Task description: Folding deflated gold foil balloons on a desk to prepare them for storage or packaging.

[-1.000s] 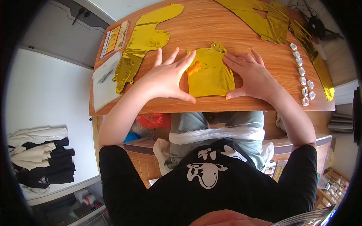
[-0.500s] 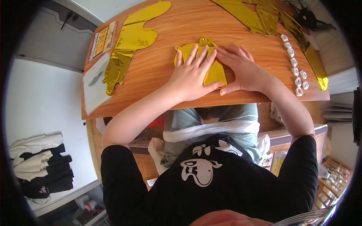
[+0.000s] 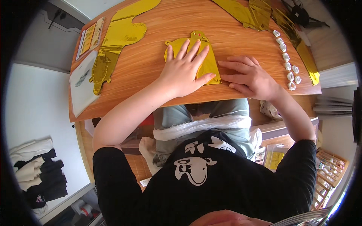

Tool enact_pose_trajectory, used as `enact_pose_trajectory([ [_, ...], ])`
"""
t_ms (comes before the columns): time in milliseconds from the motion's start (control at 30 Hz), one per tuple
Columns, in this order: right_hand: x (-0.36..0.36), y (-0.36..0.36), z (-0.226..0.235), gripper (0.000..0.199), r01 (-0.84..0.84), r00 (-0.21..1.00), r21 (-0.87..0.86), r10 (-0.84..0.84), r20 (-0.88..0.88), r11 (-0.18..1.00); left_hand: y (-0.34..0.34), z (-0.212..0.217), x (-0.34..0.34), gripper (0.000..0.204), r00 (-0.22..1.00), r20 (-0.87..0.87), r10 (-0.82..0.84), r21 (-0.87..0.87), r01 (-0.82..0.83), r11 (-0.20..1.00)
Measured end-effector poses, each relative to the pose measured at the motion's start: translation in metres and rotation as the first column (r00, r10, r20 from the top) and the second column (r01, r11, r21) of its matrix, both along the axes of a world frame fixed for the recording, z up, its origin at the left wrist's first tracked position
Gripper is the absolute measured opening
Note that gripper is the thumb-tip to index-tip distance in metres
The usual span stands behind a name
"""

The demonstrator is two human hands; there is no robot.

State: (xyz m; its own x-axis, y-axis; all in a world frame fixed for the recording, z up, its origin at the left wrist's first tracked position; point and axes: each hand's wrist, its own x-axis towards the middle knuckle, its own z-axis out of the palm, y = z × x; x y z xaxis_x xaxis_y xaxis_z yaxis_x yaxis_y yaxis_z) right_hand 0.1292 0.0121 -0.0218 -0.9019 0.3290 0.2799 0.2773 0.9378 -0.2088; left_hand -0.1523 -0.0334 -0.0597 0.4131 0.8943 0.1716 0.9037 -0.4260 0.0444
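Note:
A folded gold foil balloon [image 3: 209, 64] lies flat on the wooden table in front of me, with a small round tab at its far end. My left hand [image 3: 183, 71] presses on it palm down, fingers spread and thumb stretched toward its near right corner. Just right of the foil, my right hand [image 3: 252, 75] rests low over the table, palm down, fingers apart and slightly bent, holding nothing that I can see. Its fingertips are close to the foil's right edge.
Flat gold foil balloons lie at the left [image 3: 128, 32] and far right [image 3: 256, 17] of the table [image 3: 151, 56]. Small white coils [image 3: 286, 57] line the right side. A clear plastic sleeve [image 3: 81, 84] and a printed card [image 3: 90, 37] sit at left. White strands [image 3: 203, 126] cross my lap.
My right hand has moved right, off the foil and away from my left hand. My left hand stays on the foil. The whole view has shifted slightly.

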Motion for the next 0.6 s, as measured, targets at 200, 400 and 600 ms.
enact_pose_trajectory([
  [200,-0.003,0.015,0.015,0.042,-0.206,0.974,0.237,0.176,0.142,0.949,0.000,0.000,0.001,0.086,1.000,-0.007,0.003,0.008,-0.002,1.000],
  [400,0.000,0.035,0.008,0.047,-0.381,0.924,0.381,0.339,0.175,0.843,-0.001,0.006,0.004,0.085,1.000,-0.002,0.012,-0.012,-0.012,1.000],
  [600,0.002,0.037,0.019,0.048,-0.434,0.901,0.293,0.403,0.163,0.852,-0.002,0.008,0.005,0.086,1.000,0.001,0.021,-0.026,-0.021,0.999],
])
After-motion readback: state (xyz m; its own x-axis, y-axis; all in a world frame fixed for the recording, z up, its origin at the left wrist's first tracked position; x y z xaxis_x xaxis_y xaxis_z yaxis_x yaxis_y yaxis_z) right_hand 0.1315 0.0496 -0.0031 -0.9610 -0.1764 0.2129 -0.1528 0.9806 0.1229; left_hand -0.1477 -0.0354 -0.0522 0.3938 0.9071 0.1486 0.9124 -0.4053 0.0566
